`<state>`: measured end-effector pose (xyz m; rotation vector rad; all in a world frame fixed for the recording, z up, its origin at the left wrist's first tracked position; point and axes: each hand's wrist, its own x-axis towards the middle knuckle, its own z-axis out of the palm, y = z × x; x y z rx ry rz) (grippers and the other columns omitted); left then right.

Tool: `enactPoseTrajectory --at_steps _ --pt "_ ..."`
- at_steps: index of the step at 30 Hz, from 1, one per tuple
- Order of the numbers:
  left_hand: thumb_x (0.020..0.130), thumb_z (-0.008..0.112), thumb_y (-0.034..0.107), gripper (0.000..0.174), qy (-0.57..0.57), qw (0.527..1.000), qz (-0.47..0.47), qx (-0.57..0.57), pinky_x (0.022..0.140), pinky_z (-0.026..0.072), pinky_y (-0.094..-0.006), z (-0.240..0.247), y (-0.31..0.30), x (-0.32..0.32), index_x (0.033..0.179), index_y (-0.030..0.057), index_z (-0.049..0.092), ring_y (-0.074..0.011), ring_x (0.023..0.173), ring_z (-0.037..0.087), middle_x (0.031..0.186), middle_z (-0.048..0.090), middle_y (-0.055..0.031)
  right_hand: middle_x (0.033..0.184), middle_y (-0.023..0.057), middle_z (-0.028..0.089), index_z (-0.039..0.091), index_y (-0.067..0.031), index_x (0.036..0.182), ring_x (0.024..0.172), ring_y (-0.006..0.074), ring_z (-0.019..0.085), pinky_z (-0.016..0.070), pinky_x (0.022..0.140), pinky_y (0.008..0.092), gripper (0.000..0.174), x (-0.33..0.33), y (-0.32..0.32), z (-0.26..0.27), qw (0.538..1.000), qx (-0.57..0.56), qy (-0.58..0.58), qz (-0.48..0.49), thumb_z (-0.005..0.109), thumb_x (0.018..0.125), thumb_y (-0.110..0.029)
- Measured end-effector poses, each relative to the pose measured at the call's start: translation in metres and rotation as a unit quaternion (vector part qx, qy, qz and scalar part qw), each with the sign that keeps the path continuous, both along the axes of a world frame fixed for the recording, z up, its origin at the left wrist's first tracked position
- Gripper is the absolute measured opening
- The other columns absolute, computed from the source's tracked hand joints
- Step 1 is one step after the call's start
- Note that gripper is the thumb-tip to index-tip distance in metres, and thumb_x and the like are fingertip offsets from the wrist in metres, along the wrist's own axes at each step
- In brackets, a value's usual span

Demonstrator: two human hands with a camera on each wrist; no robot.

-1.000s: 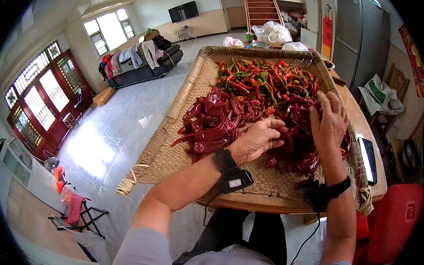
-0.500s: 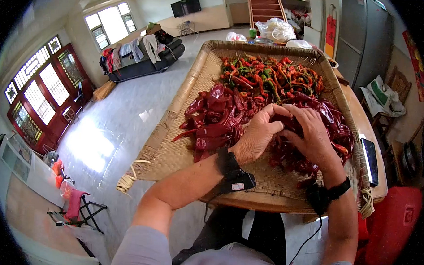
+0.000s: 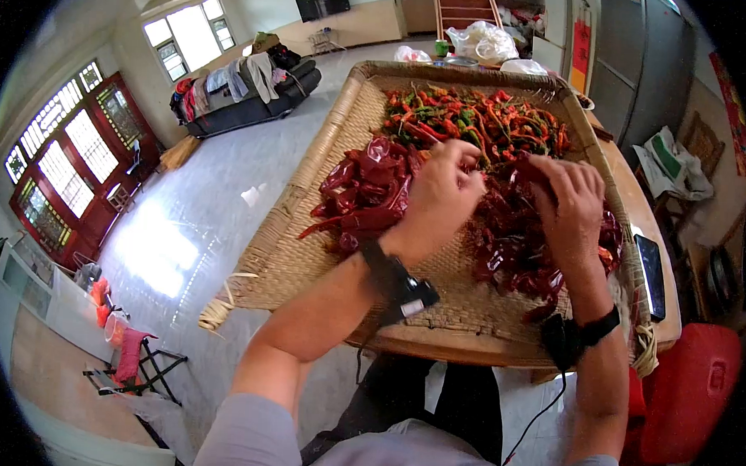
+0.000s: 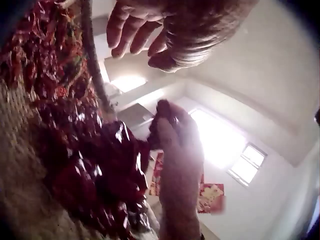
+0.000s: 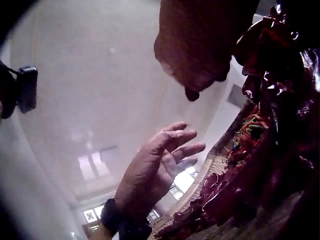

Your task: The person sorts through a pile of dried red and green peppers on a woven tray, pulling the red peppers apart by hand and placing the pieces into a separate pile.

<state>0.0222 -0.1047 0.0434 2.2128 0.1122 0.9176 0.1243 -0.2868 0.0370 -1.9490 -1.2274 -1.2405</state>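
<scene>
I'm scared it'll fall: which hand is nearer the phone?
The right hand: it's over the dark red peppers, left of the phone; the left hand is farther left.

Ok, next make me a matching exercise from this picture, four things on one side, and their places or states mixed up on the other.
Column one
1. Small chillies
2. Phone
3. Sofa
4. Right hand

Column two
A. Draped with clothes
B. Holding a dark red pepper
C. On the table, just right of the woven tray
D. Red, orange and green, at the tray's far end

Right pairs: 1-D, 2-C, 3-A, 4-B
</scene>
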Motion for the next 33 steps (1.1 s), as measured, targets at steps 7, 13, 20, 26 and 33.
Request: enactPoseTrajectory --at_steps 7,13,20,26,33 --pt "0.078 0.067 0.018 0.028 0.07 0.975 0.213 0.006 0.086 0.0489 -0.045 -0.01 0.116 0.01 0.103 0.0035 0.067 -0.0366 0.101 0.06 0.104 0.064 -0.022 0.107 0.0049 0.064 0.063 -0.0235 0.122 0.106 0.0258 0.058 0.0393 0.099 0.0429 0.026 0.022 -0.006 -0.019 0.987 0.004 0.103 -0.125 0.059 0.097 -0.026" --pt "0.084 0.065 0.02 0.057 0.222 0.918 0.304 0.125 0.113 0.0294 -0.0535 -0.044 0.152 0.006 0.134 0.0019 0.046 -0.0493 0.129 0.041 0.118 0.061 -0.0269 0.11 0.0052 0.063 0.063 -0.0223 0.122 0.108 0.0272 0.057 0.0373 0.1 0.0464 0.026 0.02 -0.008 -0.018 0.952 -0.095 0.193 -0.22 0.06 0.096 -0.028" --pt "0.088 0.068 0.035 0.056 0.228 0.919 0.305 0.101 0.11 0.0347 -0.0502 -0.042 0.144 0.008 0.123 -0.0051 0.054 -0.0478 0.118 0.052 0.108 0.067 -0.0256 0.111 0.0063 0.061 0.065 -0.0178 0.114 0.112 0.0291 0.055 0.0361 0.101 0.0466 0.024 0.021 -0.009 -0.02 0.971 -0.046 0.167 -0.164 0.067 0.091 -0.026" --pt "0.085 0.066 0.028 0.039 0.168 0.916 0.328 0.159 0.08 0.0502 -0.0511 -0.057 0.156 0.013 0.111 0.0003 0.059 -0.0406 0.093 0.063 0.099 0.067 -0.0223 0.1 0.0044 0.064 0.067 -0.0192 0.108 0.106 0.0264 0.058 0.0367 0.101 0.0439 0.019 0.022 -0.011 -0.017 0.983 -0.022 0.117 -0.136 0.068 0.09 -0.025" --pt "0.085 0.062 0.024 0.023 0.11 0.929 0.328 0.132 0.062 0.041 -0.0499 -0.066 0.161 0.017 0.083 0.0044 0.05 -0.0351 0.067 0.053 0.071 0.054 -0.0153 0.099 0.0029 0.067 0.068 -0.0176 0.103 0.099 0.0246 0.059 0.0367 0.098 0.0425 0.013 0.025 -0.012 -0.007 0.986 0.099 0.023 -0.131 0.064 0.092 -0.023"
